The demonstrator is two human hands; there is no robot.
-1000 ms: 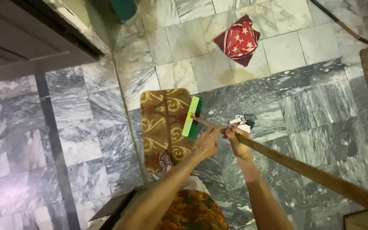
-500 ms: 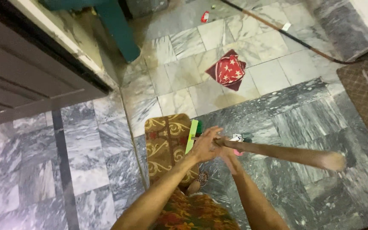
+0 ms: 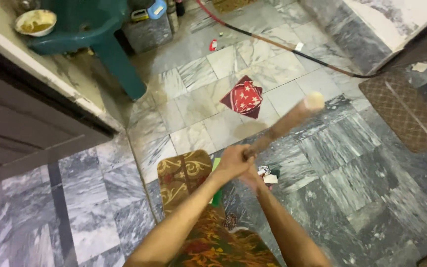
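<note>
Both my hands grip a long wooden broom handle [image 3: 285, 123] whose free end points up toward the camera. My left hand [image 3: 232, 162] wraps the handle above my right hand [image 3: 253, 179], which sits just below and partly behind it. The broom's green head [image 3: 216, 184] is mostly hidden behind my left forearm, at the edge of a brown patterned mat [image 3: 183, 179]. A small pile of scraps [image 3: 269, 175] lies on the grey marble floor beside my right hand.
A red cloth with white stars [image 3: 243, 97] lies on the pale tiles ahead. A green plastic stool [image 3: 92, 34] holds a bowl [image 3: 35, 22] at the back left. A red hose [image 3: 282, 44] crosses the floor, and a brown doormat [image 3: 405, 111] lies at right.
The handle has swung from lying out to the right to pointing up at the camera. My view has tilted up, showing the stool, hose and doormat.
</note>
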